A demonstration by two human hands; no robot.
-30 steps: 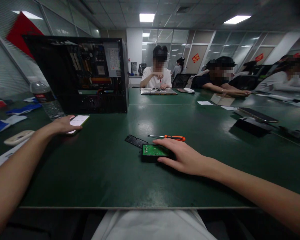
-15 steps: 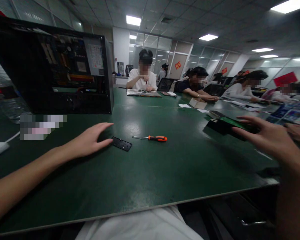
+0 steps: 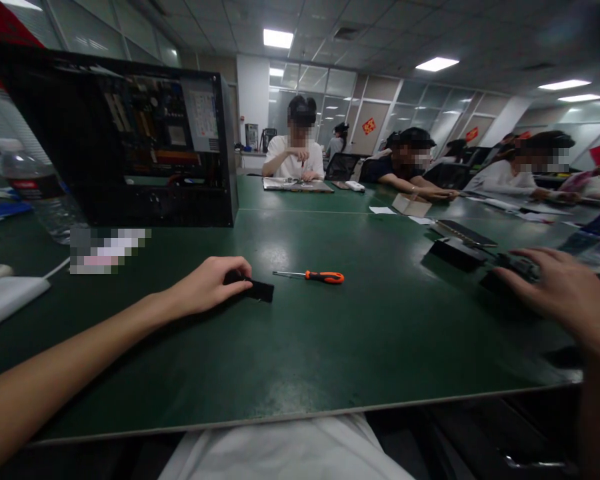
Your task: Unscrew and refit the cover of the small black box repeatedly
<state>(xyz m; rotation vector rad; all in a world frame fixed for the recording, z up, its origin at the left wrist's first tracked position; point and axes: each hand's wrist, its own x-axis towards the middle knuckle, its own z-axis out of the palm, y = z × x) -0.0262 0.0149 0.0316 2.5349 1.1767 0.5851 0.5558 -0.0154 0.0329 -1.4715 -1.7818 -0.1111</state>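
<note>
On the matte green table [image 3: 330, 347], we've got our left hand [image 3: 207, 287] curled over a thin, flat black plate [image 3: 256, 289], fingers pinching its near end while the far end sticks out toward a slim screwdriver [image 3: 312, 275] with a steel shaft and orange grip, lying just beside it. Out at the right edge, our right hand [image 3: 563, 293] is spread flat, fingers open, fingertips on a dark boxy device [image 3: 510, 270]; whether it actually grips, we can't tell. Behind our left hand stands an open black metal PC case [image 3: 130, 133], boards showing.
</note>
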